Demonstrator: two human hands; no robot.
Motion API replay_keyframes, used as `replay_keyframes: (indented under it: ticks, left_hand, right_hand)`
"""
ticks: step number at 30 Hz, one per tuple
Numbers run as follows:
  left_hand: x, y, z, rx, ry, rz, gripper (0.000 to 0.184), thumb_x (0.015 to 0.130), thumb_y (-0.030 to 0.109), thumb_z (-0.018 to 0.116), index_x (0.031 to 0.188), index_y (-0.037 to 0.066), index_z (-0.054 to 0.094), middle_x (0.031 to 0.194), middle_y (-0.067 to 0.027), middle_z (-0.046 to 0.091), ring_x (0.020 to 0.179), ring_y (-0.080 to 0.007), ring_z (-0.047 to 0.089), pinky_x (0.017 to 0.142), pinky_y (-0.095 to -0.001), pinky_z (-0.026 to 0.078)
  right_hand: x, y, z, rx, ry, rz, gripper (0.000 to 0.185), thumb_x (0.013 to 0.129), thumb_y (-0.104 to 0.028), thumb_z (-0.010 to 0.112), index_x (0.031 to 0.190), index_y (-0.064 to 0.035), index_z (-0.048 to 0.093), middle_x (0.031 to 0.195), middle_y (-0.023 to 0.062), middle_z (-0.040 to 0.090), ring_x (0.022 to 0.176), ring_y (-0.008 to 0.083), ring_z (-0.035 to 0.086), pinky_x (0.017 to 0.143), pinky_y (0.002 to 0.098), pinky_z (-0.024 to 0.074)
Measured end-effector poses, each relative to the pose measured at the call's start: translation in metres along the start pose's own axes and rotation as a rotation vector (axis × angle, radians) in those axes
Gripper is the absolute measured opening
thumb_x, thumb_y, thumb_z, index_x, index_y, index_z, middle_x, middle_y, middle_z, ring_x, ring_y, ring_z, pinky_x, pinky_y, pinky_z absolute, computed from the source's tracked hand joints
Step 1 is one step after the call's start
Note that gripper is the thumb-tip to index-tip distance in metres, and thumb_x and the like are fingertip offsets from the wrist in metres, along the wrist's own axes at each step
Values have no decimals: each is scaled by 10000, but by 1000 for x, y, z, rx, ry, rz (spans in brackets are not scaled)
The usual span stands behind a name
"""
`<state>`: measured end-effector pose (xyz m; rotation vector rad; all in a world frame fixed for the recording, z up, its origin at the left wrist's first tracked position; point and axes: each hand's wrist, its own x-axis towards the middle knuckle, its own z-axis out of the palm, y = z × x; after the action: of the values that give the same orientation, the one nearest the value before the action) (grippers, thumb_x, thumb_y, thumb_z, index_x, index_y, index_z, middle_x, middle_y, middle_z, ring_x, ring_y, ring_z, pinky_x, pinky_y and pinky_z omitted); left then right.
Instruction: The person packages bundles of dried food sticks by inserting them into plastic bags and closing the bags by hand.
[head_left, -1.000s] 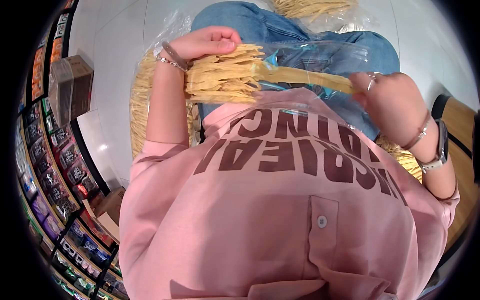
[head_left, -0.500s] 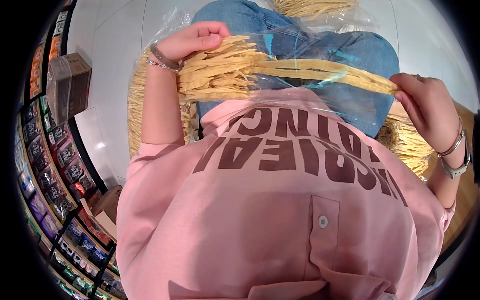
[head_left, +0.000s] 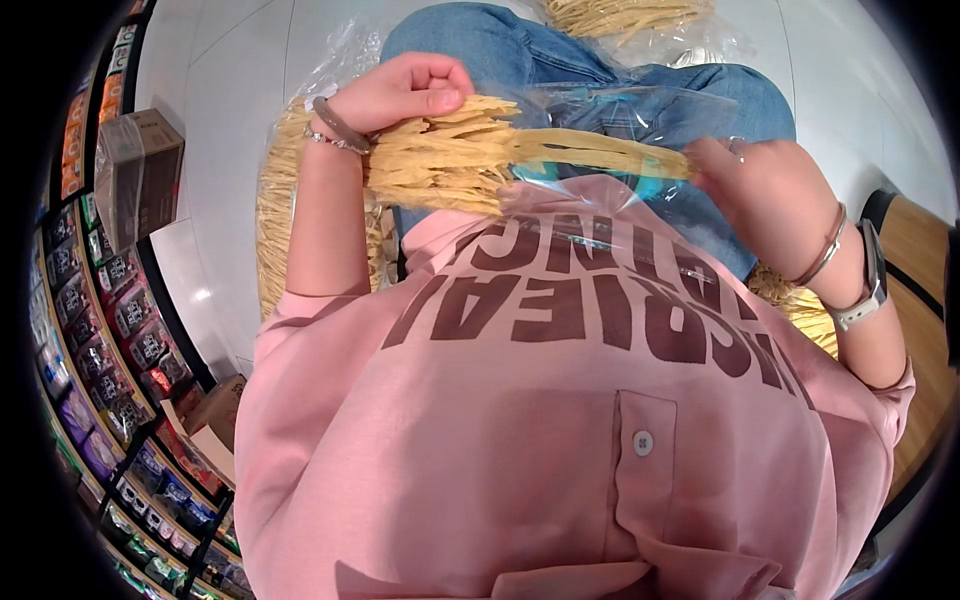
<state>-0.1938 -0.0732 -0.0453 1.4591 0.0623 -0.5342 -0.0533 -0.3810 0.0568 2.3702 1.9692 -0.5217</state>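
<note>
My left hand (head_left: 415, 92) is closed on the upper edge of a thick bundle of yellow dried strips (head_left: 440, 155), which look like dried tofu skin. My right hand (head_left: 765, 200), slightly blurred, pinches the far end of a few longer strips (head_left: 600, 150). These run level from the bundle's right side. A clear plastic bag (head_left: 690, 110) with turquoise printing lies over my lap, around or beneath the strips; its layers are hard to separate by eye.
Bagged yellow strips (head_left: 275, 210) stand at my left, and more lie beyond my knees (head_left: 630, 15) and under my right forearm (head_left: 815, 315). A cardboard box (head_left: 140, 180) stands by shelves of packaged goods (head_left: 130, 310) on the left. A wooden surface (head_left: 915, 250) is at right.
My right hand has moved left towards the bundle with the strip ends, so a shorter length shows between my hands. My left hand and the bundle have shifted slightly down and right.
</note>
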Motion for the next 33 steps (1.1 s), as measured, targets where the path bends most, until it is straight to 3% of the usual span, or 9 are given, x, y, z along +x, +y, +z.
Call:
replay_keyframes:
  ticks: [14, 17, 24, 27, 29, 33]
  left_hand:
    - [9, 6, 4, 25, 0, 30, 253, 843, 261, 606, 915, 19, 580, 788, 44, 565, 718, -23, 493, 641, -177, 416]
    - [18, 8, 10, 33, -49, 27, 236, 845, 263, 602, 883, 30, 586, 769, 52, 556, 699, -19, 480, 623, -177, 407]
    - [32, 9, 17, 173, -152, -23, 282, 848, 295, 604, 906, 21, 567, 767, 43, 548, 684, -28, 469, 599, -181, 402]
    - [32, 6, 16, 133, -131, -23, 269, 851, 283, 601, 900, 21, 565, 755, 48, 542, 675, -23, 463, 587, -177, 396]
    - [31, 5, 15, 110, -126, -21, 263, 853, 277, 599, 900, 21, 564, 752, 49, 540, 670, -20, 460, 581, -174, 393]
    - [33, 8, 16, 113, -116, -12, 261, 847, 297, 605, 857, 37, 584, 716, 66, 534, 648, -7, 446, 563, -172, 372]
  right_hand:
    - [-9, -1, -8, -242, 206, -181, 108, 726, -130, 543, 818, -78, 521, 612, 52, 504, 562, 215, 543, 503, 303, 417]
    - [3, -12, 16, -40, 258, -214, 101, 759, -132, 528, 831, -61, 531, 645, 60, 541, 577, 222, 568, 513, 307, 440]
    - [24, -30, 38, 293, 68, -142, 204, 832, -177, 503, 869, 23, 522, 717, 156, 586, 629, 306, 588, 530, 371, 463]
    - [18, -19, 40, 277, 170, -117, 215, 833, -204, 519, 868, 9, 528, 721, 169, 582, 656, 334, 582, 549, 384, 462]
    - [7, -18, 33, 297, 141, 80, 155, 816, -187, 546, 875, -44, 536, 716, 158, 583, 672, 353, 570, 569, 418, 452]
    - [-5, -6, 29, 274, 33, 161, 131, 815, -131, 552, 894, -28, 534, 738, 165, 575, 690, 367, 553, 572, 419, 431]
